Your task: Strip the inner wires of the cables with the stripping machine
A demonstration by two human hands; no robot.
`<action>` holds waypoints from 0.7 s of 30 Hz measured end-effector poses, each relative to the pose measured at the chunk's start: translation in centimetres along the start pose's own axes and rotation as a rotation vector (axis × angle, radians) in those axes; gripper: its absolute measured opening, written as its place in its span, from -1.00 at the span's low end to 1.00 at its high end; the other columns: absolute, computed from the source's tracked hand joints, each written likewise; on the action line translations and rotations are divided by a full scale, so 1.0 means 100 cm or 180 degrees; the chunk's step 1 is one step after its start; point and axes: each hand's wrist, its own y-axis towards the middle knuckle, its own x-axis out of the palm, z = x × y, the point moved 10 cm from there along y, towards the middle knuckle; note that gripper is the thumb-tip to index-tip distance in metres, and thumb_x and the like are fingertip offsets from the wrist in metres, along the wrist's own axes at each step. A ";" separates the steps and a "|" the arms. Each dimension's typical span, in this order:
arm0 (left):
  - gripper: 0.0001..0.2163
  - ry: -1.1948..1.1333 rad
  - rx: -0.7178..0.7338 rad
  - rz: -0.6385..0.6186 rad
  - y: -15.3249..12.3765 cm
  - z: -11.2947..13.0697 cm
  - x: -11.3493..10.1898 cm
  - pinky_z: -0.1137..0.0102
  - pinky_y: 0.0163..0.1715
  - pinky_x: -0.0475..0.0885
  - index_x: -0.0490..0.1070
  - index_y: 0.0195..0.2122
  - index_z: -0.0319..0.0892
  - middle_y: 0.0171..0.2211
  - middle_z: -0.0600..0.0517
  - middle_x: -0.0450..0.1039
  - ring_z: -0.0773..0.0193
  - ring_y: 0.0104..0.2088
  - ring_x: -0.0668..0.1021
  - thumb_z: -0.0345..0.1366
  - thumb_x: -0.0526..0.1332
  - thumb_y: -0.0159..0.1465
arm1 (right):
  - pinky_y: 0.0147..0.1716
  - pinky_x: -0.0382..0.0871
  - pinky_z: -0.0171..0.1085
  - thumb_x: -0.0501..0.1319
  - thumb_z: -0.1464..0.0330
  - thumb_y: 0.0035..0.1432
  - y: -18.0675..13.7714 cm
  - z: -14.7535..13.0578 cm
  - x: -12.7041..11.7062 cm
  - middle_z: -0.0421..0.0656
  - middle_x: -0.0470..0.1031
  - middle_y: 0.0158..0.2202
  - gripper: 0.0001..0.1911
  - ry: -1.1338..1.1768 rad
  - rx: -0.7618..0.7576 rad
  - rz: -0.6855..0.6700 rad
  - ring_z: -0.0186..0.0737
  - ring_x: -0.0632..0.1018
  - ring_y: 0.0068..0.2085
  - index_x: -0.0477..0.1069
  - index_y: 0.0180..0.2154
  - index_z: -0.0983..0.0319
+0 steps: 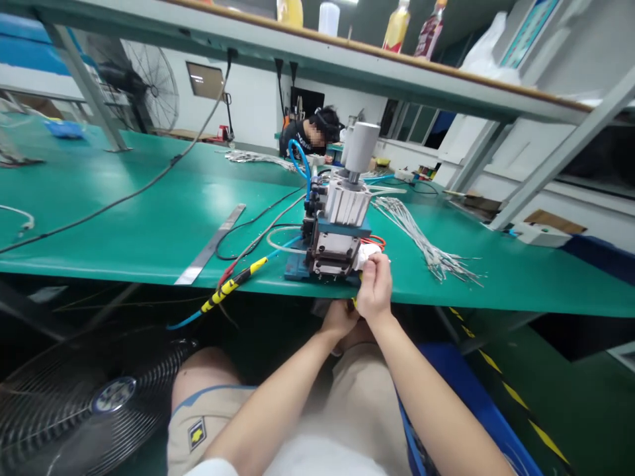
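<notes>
A small pneumatic press machine with a grey cylinder on top stands at the front edge of the green table. My right hand is closed in a pinch on a white wire piece right beside the machine's front right side. My left hand sits lower, under the table edge, fingers curled; what it holds is hidden. A bundle of white wires lies fanned out on the table to the right of the machine.
Black cables, a metal ruler and a yellow-black wrapped hose cross the table on the left. A floor fan stands at lower left, a blue bin at lower right. Another person works behind. Bottles stand on the shelf.
</notes>
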 end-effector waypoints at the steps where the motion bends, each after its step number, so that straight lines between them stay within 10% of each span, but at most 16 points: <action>1: -0.83 -0.0199 -0.0038 -0.0032 -0.001 0.000 0.002 0.32 -0.29 0.53 0.47 -0.23 -0.27 -0.29 0.04 0.49 0.27 -0.32 0.56 -0.24 0.28 0.35 | -0.20 0.33 -0.13 -0.03 0.29 0.43 0.002 -0.001 -0.001 -0.14 0.37 -0.30 -0.82 0.0016 0.0010 -0.0074 -0.09 0.44 -0.25 0.28 -0.22 0.16; 12: -0.64 -0.3132 -0.0942 -0.0372 -0.035 -0.025 0.028 0.16 -0.02 0.48 0.48 -0.25 -0.28 -0.24 -0.20 0.56 0.05 -0.16 0.62 -0.02 0.20 0.34 | -0.22 0.35 -0.18 -0.05 0.27 0.45 0.001 0.015 -0.006 -0.14 0.43 -0.28 -0.76 0.0198 0.0324 -0.0183 -0.13 0.47 -0.25 0.33 -0.21 0.18; 21: -0.72 -0.3909 -0.1004 0.0144 -0.024 -0.028 0.014 0.24 -0.10 0.51 0.40 -0.38 -0.23 -0.36 -0.08 0.54 0.19 -0.29 0.62 -0.20 0.11 0.43 | -0.25 0.32 -0.18 -0.06 0.28 0.45 0.000 0.011 -0.004 -0.14 0.40 -0.30 -0.75 0.0147 0.0249 -0.0164 -0.13 0.45 -0.27 0.32 -0.23 0.18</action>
